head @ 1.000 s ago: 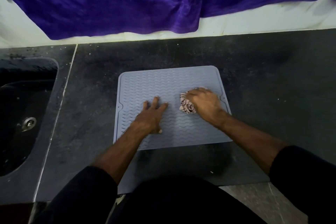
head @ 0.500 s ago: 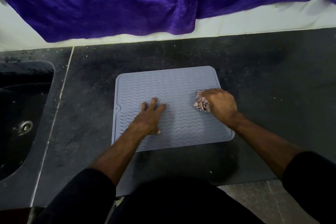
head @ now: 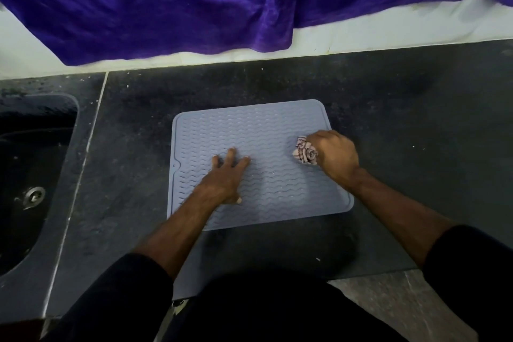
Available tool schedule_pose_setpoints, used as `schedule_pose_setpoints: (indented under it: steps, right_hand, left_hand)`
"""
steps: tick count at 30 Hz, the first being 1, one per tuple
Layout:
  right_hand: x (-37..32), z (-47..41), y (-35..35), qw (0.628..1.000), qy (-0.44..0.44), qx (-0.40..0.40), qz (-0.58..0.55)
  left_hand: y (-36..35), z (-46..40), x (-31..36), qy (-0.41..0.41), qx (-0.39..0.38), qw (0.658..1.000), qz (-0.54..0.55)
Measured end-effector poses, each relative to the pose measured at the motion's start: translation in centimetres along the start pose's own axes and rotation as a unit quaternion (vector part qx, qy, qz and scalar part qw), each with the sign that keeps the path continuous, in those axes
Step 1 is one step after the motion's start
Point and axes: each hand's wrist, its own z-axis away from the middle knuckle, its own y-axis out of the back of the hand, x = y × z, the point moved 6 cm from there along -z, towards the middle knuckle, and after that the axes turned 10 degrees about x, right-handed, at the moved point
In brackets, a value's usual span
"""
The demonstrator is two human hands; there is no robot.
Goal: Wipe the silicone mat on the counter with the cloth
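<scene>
A pale blue silicone mat (head: 249, 130) with wavy ridges lies flat on the dark counter (head: 402, 125). My left hand (head: 226, 178) rests palm down on the mat's left middle, fingers spread, holding nothing. My right hand (head: 334, 154) is at the mat's right edge, closed around a bunched striped cloth (head: 304, 153) that presses on the mat. Only the cloth's left part shows beyond my fingers.
A dark sink (head: 30, 175) with a metal drain (head: 34, 196) is set into the counter at the left. A purple fabric (head: 194, 0) hangs over the white wall behind. The counter's front edge is near my body, with floor (head: 388, 311) at lower right.
My right hand has slid the cloth from the mat's middle rightward to its right edge. My left hand has stayed pressed on the mat.
</scene>
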Motion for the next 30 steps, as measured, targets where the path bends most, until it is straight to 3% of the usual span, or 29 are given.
schedule_pose_setpoints:
  steps: [4,11,17,21,25,30]
  right_hand:
    - [-0.7,0.7,-0.4,1.0,0.022,-0.012,0.001]
    - [1.4,0.5,0.5,1.0,-0.015,0.002,-0.004]
    - [-4.3,0.8,-1.5,0.997,0.076,-0.014,-0.023]
    - [-1.2,1.7,-0.5,0.998,0.056,0.029,-0.025]
    - [-0.2,0.6,0.2,0.999,0.012,0.023,-0.021]
    - [-3.8,1.0,-1.4,0.996,0.094,-0.009,-0.005]
  left_hand:
    - [-0.2,0.0,-0.2,0.002,-0.002,1.0,0.005]
    - [-0.3,-0.2,-0.3,0.003,-0.001,1.0,0.003]
    - [-0.2,-0.2,-0.4,0.005,-0.005,1.0,0.0]
    - [-0.4,-0.2,-0.6,0.0,-0.003,1.0,0.004]
    - [-0.4,-0.2,-0.5,0.0,-0.001,1.0,0.001]
    - [-0.6,-0.3,-0.8,0.0,-0.003,1.0,0.0]
